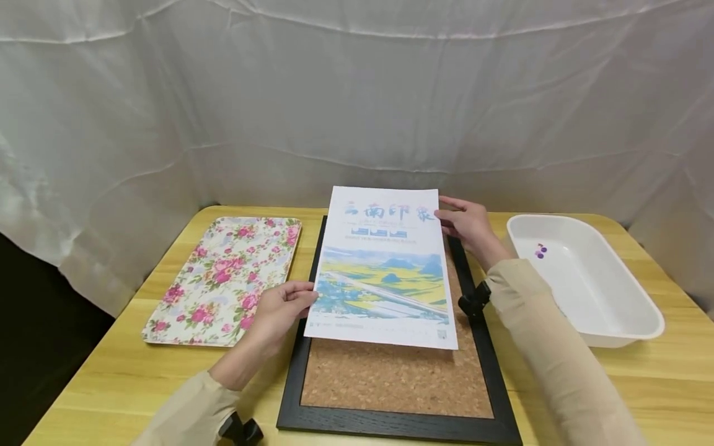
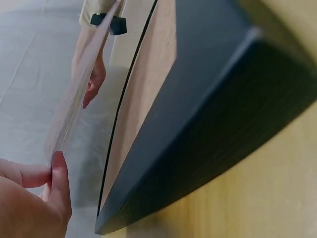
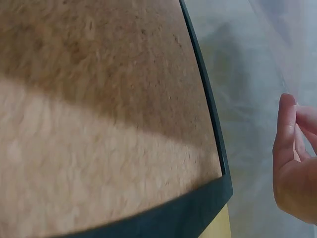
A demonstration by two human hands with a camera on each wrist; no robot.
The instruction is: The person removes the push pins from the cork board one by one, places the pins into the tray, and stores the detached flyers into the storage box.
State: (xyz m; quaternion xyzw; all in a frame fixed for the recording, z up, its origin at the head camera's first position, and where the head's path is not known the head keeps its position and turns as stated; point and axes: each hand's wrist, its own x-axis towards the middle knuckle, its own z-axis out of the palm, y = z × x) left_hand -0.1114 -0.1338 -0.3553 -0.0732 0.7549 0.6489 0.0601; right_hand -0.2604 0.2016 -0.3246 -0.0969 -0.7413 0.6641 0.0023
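A printed poster with blue lettering and a yellow-green landscape is held above a black-framed cork board. My left hand pinches its left edge, low down, between thumb and fingers. At the upper right edge, my right hand pinches the sheet too. The left wrist view shows the poster edge-on, apart from the board's black frame, with the left hand at its border. In the right wrist view the right hand grips the paper beside the cork surface, which bears a shadow.
To the left lies a floral tray. A white plastic basin stands at the right, with a few small purple pins inside. All rest on a wooden table, and a pale curtain hangs behind it.
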